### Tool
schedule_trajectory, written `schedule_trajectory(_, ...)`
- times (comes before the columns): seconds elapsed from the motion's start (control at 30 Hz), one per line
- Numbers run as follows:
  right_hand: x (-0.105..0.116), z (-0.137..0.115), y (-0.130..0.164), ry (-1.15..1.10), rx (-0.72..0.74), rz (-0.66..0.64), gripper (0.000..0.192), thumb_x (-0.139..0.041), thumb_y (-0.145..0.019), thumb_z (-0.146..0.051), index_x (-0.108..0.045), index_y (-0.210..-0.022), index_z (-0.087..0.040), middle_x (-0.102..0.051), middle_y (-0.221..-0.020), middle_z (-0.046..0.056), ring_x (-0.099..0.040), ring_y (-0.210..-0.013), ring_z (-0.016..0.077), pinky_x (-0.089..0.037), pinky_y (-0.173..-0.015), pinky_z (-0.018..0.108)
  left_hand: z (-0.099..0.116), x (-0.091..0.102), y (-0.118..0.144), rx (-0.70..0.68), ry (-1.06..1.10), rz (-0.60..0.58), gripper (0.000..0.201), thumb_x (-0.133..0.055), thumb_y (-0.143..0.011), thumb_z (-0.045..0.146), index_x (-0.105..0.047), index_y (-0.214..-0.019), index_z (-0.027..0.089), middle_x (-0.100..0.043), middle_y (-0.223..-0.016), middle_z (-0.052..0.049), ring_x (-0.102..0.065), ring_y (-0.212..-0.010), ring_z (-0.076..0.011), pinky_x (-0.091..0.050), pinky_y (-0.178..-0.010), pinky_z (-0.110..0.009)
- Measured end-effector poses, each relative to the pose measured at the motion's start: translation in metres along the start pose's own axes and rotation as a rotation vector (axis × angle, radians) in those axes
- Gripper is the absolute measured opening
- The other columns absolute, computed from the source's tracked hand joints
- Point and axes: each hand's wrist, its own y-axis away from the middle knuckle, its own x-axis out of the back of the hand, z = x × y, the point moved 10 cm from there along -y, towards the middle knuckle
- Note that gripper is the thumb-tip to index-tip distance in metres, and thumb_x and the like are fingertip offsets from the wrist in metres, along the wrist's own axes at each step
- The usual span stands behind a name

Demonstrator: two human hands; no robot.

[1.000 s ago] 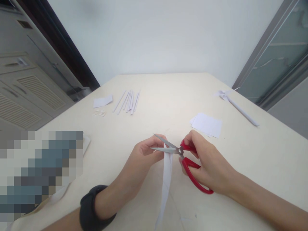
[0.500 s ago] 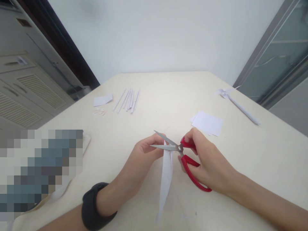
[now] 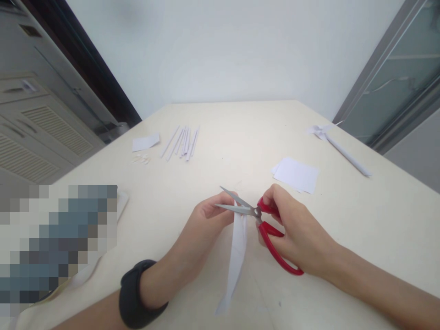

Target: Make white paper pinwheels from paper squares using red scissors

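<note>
My left hand [image 3: 215,220] pinches the upper end of a folded white piece of paper [image 3: 235,256], which hangs down toward me in a narrow, tapering shape. My right hand [image 3: 292,224] grips red-handled scissors [image 3: 282,256], thumb and fingers in the loops. Their metal blades are parted and point left, crossing the paper near its top beside my left fingers. The blades hide part of the left fingertips and of the paper's upper end.
White paper sheets [image 3: 297,175] lie right of centre. Farther right is a paper pinwheel [image 3: 347,153] on a rolled stick. Several thin paper rolls [image 3: 185,142], a small sheet [image 3: 145,142] and tiny scraps [image 3: 141,159] lie back left. A blurred-out item [image 3: 58,247] sits front left.
The scissor blades have closed very slightly around the paper's top. The paper's lower end has swung a little to the left. Both hands stay nearly in place.
</note>
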Motion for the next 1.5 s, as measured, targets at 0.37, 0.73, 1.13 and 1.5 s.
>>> schedule_trajectory(0.37,0.001,-0.003,0.000,-0.027,0.012,0.002,0.027,-0.052,-0.069,-0.014,-0.035,-0.088,-0.025,-0.046,-0.070,-0.004,-0.045,-0.056,0.0123,-0.037,-0.052,0.026,0.000,-0.001,-0.002,-0.005,0.059,-0.002,0.010,-0.066,-0.075,0.026,-0.060,-0.071,0.018,-0.060,-0.066,0.002,-0.054,-0.059,-0.0122,-0.039,-0.060,-0.024)
schedule_trajectory(0.73,-0.002,0.003,0.001,0.019,-0.046,0.001,0.024,-0.051,-0.069,-0.015,-0.035,-0.084,-0.025,-0.052,-0.070,-0.004,-0.048,-0.058,0.0135,-0.039,-0.053,0.026,-0.005,-0.004,0.000,0.041,0.053,-0.027,0.006,-0.061,-0.077,0.024,-0.059,-0.075,0.018,-0.065,-0.071,-0.001,-0.058,-0.060,-0.0147,-0.042,-0.058,-0.026)
schedule_trajectory(1.13,-0.009,0.007,0.002,0.004,-0.060,-0.057,0.020,-0.049,-0.073,-0.016,-0.035,-0.084,-0.025,-0.055,-0.065,-0.005,-0.051,-0.054,0.0139,-0.040,-0.049,0.025,-0.009,-0.005,-0.001,0.057,0.084,-0.036,0.007,-0.060,-0.079,0.026,-0.061,-0.081,0.020,-0.067,-0.081,-0.002,-0.062,-0.066,-0.0158,-0.045,-0.065,-0.027)
schedule_trajectory(1.5,-0.009,0.008,0.003,-0.011,-0.061,-0.047,0.023,-0.050,-0.072,-0.016,-0.033,-0.083,-0.026,-0.054,-0.065,-0.006,-0.050,-0.054,0.0133,-0.040,-0.049,0.024,-0.008,-0.003,0.000,0.054,0.099,-0.043,0.004,-0.060,-0.080,0.024,-0.061,-0.082,0.020,-0.066,-0.080,-0.001,-0.060,-0.069,-0.0145,-0.044,-0.065,-0.025)
